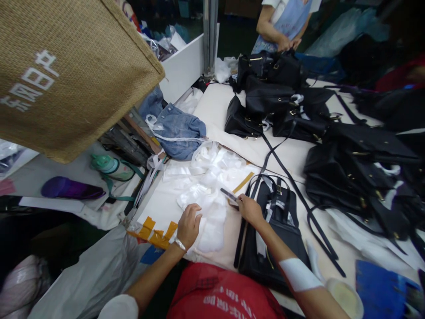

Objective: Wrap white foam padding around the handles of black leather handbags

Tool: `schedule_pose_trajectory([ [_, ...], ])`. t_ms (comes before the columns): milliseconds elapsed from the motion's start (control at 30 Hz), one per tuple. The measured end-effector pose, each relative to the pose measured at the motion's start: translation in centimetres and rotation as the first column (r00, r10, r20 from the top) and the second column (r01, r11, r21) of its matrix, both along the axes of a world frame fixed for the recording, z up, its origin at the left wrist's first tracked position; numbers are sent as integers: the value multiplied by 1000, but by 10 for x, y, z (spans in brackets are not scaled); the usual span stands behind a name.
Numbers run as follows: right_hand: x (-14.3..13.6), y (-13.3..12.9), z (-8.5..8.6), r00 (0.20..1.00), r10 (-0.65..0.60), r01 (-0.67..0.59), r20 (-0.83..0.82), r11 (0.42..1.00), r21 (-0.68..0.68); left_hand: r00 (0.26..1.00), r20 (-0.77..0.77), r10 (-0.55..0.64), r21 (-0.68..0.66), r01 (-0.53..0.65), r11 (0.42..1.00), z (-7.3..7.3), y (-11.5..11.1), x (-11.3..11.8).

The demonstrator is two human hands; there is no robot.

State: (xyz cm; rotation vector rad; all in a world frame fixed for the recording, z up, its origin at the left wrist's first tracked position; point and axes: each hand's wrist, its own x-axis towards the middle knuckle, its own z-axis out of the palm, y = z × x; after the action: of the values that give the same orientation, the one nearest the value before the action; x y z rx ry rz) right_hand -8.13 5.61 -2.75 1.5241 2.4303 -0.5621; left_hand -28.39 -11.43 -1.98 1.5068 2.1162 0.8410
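My right hand [249,210] is closed around a slim, dark, blade-like tool [229,194] that points up and left; its exact kind is unclear. Below that hand and forearm lies a black handbag [282,235] with thin handles and some white wrapping on its hardware. My left hand [190,226], fingers loosely curled and thumb apart, hovers over or rests on the edge of a heap of thin white plastic wrapping [210,221]. Nothing shows in its fingers. Pieces of brown tape [159,237] stick to the table edge beside the left wrist.
Several black bags [352,168] crowd the right and far table, with long straps [299,204] trailing. Denim cloth [182,128] lies behind the wrapping. A burlap bag [83,75] hangs at upper left, above bottles [71,188]. Another person [282,26] handles bags across the table.
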Motion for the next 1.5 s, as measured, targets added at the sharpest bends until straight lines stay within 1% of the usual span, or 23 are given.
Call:
schedule_pose_trajectory([
  [67,1,3,-12,996,-32,22,88,993,118,997,-79,24,-113,-33,993,-14,-22,-8],
  [133,3,3,-19,990,-39,19,132,988,156,985,-161,65,-245,-104,964,-28,-40,-16],
  [200,3,-1,-21,990,-52,29,131,984,176,976,-203,78,-366,-149,919,-37,-50,-24],
  [300,-2,-12,-11,996,-41,20,76,968,252,984,-161,76,-497,-148,855,-44,-49,-38],
  [400,-14,-31,7,995,84,-65,-55,957,284,993,-89,76,-551,-113,827,-47,-40,-56],
  [500,-28,-55,20,969,202,-164,-140,956,243,998,-55,44,-559,-67,827,-47,-36,-69],
  [567,-35,-69,22,967,215,-191,-136,967,168,998,-53,20,-555,-46,831,-45,-37,-71],
  [667,-41,-86,21,957,239,-240,-165,971,17,998,-61,-4,-555,-31,831,-40,-44,-68],
  [733,-43,-97,19,926,306,-326,-221,943,-60,998,-62,-27,-569,-13,822,-38,-47,-65],
  [800,-46,-107,15,900,365,-392,-239,917,-74,997,-60,-54,-589,8,808,-38,-46,-63],
  [867,-50,-116,9,910,373,-386,-180,922,-41,996,-61,-68,-604,17,797,-40,-44,-63],
  [967,-54,-118,-2,939,342,-342,-49,940,-4,996,-59,-66,-607,17,794,-40,-42,-65],
  [1033,-53,-110,-8,939,343,-343,-16,939,-14,997,-56,-56,-598,11,801,-39,-46,-65],
  [1067,-52,-103,-10,948,318,-319,-16,948,-13,997,-57,-50,-593,7,806,-38,-50,-64],
  [1100,-49,-96,-12,965,261,-261,-20,965,-5,997,-59,-45,-589,2,808,-37,-53,-63],
  [1167,-44,-78,-14,998,45,-44,-43,999,16,997,-66,-37,-591,-9,807,-37,-61,-60],
  [1200,-42,-70,-14,993,-89,91,-74,995,25,997,-68,-32,-597,-15,802,-38,-63,-59],
  [1233,-41,-64,-13,971,-206,211,-124,977,30,997,-69,-24,-603,-22,797,-39,-64,-58],
  [1267,-39,-59,-12,940,-280,292,-193,956,34,998,-67,-14,-608,-29,793,-41,-64,-58],
  [1300,-39,-58,-9,910,-306,329,-279,944,36,998,-61,-2,-611,-36,791,-43,-63,-59],
  [1367,-39,-65,-5,859,-251,301,-447,953,44,999,-38,24,-603,-42,797,-46,-58,-63],
  [1433,-42,-81,-1,829,-153,194,-538,981,19,999,3,50,-580,-39,813,-49,-54,-68],
  [1500,-46,-101,-3,820,-123,75,-558,991,-108,995,59,80,-551,-34,834,-52,-52,-74],
])
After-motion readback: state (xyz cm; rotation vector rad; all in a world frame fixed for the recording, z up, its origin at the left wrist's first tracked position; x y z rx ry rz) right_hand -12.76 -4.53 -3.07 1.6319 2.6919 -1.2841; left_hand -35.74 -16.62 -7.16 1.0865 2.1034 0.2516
